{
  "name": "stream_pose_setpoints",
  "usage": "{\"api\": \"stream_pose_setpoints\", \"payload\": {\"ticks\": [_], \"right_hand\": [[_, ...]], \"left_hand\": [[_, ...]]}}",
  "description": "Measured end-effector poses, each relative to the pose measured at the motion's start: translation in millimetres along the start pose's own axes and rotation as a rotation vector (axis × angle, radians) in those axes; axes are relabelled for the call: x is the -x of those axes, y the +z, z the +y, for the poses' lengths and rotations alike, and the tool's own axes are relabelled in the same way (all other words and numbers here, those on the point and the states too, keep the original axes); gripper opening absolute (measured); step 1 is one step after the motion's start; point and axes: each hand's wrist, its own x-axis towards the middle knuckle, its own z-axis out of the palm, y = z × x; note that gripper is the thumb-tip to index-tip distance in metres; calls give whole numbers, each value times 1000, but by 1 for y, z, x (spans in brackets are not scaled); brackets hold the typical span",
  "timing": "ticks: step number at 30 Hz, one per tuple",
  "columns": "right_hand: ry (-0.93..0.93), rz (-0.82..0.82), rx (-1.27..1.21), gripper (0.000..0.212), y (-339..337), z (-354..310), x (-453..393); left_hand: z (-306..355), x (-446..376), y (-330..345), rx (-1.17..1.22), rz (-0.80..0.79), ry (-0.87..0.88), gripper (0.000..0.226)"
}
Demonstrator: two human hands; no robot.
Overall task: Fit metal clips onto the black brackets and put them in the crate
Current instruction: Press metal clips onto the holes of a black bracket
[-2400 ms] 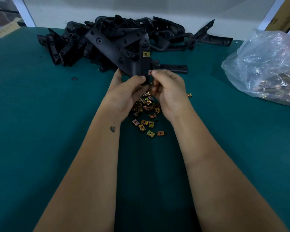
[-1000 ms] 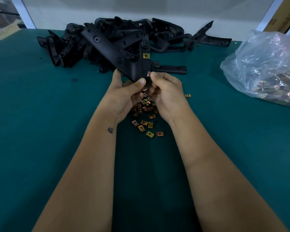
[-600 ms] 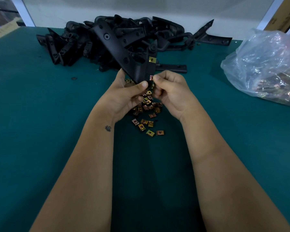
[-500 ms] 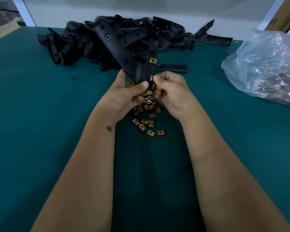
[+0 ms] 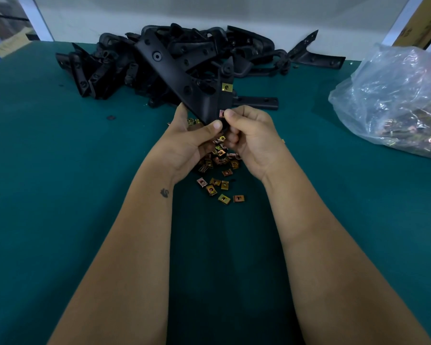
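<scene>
While my left hand (image 5: 188,143) grips the black bracket (image 5: 184,80), my right hand (image 5: 253,135) pinches a metal clip (image 5: 221,113) against its lower edge.

Teal table (image 5: 47,170), heap of black brackets (image 5: 115,68) at back, loose metal clips (image 5: 219,188) centre, plastic bag (image 5: 393,100) right

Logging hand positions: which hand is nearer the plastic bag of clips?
Right. The right hand is between the bag and the left hand, which sits farther away.

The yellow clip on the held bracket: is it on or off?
On. The yellow clip sits on the edge of the bracket.
</scene>
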Motion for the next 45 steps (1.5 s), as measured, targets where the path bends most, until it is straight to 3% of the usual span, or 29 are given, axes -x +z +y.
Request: {"api": "stream_pose_setpoints", "payload": {"ticks": [5,9,12,18,22,27,30,34,42,45], "right_hand": [[-7,51,57,25,3,0,2],[-64,254,109,20,20,3,0],[-148,304,169,11,28,5,0],[-288,393,593,18,22,12,0],[-397,418,683,21,19,10,2],[-496,425,849,48,21,7,5],[-554,423,930,45,21,5,7],[-607,433,883,26,25,6,7],[-686,541,778,39,29,5,11],[-744,574,748,37,30,4,12]], "left_hand": [[-3,-1,-2,3,18,22,59],[-8,-7,8,-41,240,121,53],[-9,-10,12,-39,312,137,55],[-11,-9,18,-60,220,124,45],[-11,-9,21,-1,198,83,45],[-10,-10,18,39,183,66,39],[-9,-9,17,48,170,50,37],[-9,-10,13,95,170,29,34],[-9,-7,14,226,75,44,42],[-8,-4,15,260,54,41,31]]}}
